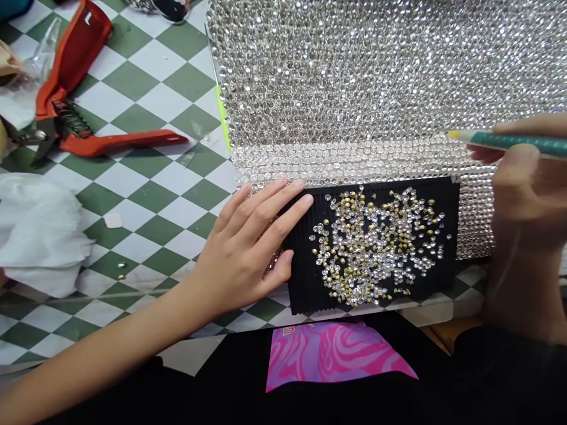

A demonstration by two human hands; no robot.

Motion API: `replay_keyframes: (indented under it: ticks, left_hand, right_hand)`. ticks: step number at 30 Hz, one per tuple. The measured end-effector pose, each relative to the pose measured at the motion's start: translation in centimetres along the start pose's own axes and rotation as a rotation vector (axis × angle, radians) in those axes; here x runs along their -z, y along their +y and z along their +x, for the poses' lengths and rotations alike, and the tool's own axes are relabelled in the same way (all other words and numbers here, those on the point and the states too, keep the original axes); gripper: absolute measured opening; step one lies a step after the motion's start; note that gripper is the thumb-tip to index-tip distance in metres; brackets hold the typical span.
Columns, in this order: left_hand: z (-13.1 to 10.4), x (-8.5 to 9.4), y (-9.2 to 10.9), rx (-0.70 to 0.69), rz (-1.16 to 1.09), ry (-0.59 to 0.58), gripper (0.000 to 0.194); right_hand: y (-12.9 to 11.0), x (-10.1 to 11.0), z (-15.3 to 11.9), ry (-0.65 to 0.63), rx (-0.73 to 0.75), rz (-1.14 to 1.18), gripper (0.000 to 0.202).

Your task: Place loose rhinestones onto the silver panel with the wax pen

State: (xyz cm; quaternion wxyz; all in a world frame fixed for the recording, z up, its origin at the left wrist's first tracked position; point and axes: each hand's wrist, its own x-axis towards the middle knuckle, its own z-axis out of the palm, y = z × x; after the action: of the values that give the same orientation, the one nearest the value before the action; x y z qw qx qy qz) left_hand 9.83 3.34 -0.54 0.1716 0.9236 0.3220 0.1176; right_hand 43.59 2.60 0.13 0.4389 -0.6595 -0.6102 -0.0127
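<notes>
My left hand (248, 248) lies flat with fingers spread, its fingertips at the left edge of a black tray (303, 283) and the lower edge of a sheet of sparkling rhinestones (354, 77). Loose clear and gold-backed stones (372, 248) are scattered over the tray, which rests partly on the sheet. On the right, my right hand (522, 177) grips a green pencil-like tool (514, 141) between thumb and fingers. The tool's yellow tip points left, just over or on the stones of the sheet; contact cannot be made out.
Red-handled pruning shears (124, 141) lie on the green-and-white checked tabletop (159, 103) at the upper left. Below them is a crumpled white cloth (39, 236). A light-green strip (222, 118) shows beside the sheet. A pink-purple swirled piece (332, 354) sits below the table edge.
</notes>
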Motion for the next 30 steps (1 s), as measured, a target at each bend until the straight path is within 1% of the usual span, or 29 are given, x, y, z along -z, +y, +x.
replay_keyframes:
  ticks: [3,4,6,9,12,16,18,20,22,24,26,27,28,30]
  left_hand:
    - [0.0,0.0,0.0,-0.014,-0.009,0.015,0.071]
    - [0.0,0.0,0.0,-0.015,-0.013,0.018,0.071]
    - [0.0,0.0,0.0,-0.011,-0.023,0.02,0.072]
    - [0.0,-0.1,0.0,0.002,-0.022,0.01,0.072]
    - [0.0,0.0,0.0,0.007,-0.005,-0.002,0.071]
    - [0.0,-0.1,0.0,-0.005,0.012,0.007,0.069]
    - [0.0,-0.1,0.0,-0.015,0.012,0.024,0.068]
    - [-0.1,-0.2,0.0,-0.021,0.009,0.037,0.067]
    - [-0.1,-0.2,0.0,-0.025,0.009,0.042,0.067]
    - [-0.1,-0.2,0.0,-0.025,0.011,0.039,0.067]
    - [-0.1,-0.2,0.0,-0.021,0.01,0.031,0.067]
    - [-0.1,-0.2,0.0,-0.017,0.008,0.026,0.067]
    - [-0.1,-0.2,0.0,-0.012,0.006,0.022,0.068]
    - [-0.1,-0.2,0.0,-0.008,0.004,0.022,0.068]
  right_hand:
    - [0.2,-0.3,0.2,-0.032,0.156,0.059,0.021]
    - [0.3,-0.5,0.2,-0.043,0.178,0.072,0.022]
    - [0.4,-0.7,0.3,-0.027,0.222,0.081,0.022]
    - [0.7,-0.7,0.3,-0.035,0.254,0.041,0.02]
    - [0.9,-0.4,0.2,-0.059,0.255,-0.006,0.022]
    - [0.1,-0.1,0.2,0.024,0.2,-0.004,0.021]
    - [-0.5,0.0,0.1,0.036,0.229,0.047,0.02]
    - [-0.9,0.3,-0.3,-0.015,0.3,0.086,0.02]
    - [-1.3,0.6,-0.7,-0.077,0.344,0.066,0.022]
    - [-1.5,1.0,-1.0,-0.107,0.328,0.021,0.021]
    - [-1.7,1.5,-0.8,-0.108,0.329,0.043,0.018]
    - [-1.8,1.8,-0.5,-0.149,0.331,0.057,0.017]
    - [-1.9,2.1,-0.2,-0.232,0.336,0.066,0.018]
    - [-1.9,2.6,0.4,-0.493,0.334,0.059,0.023]
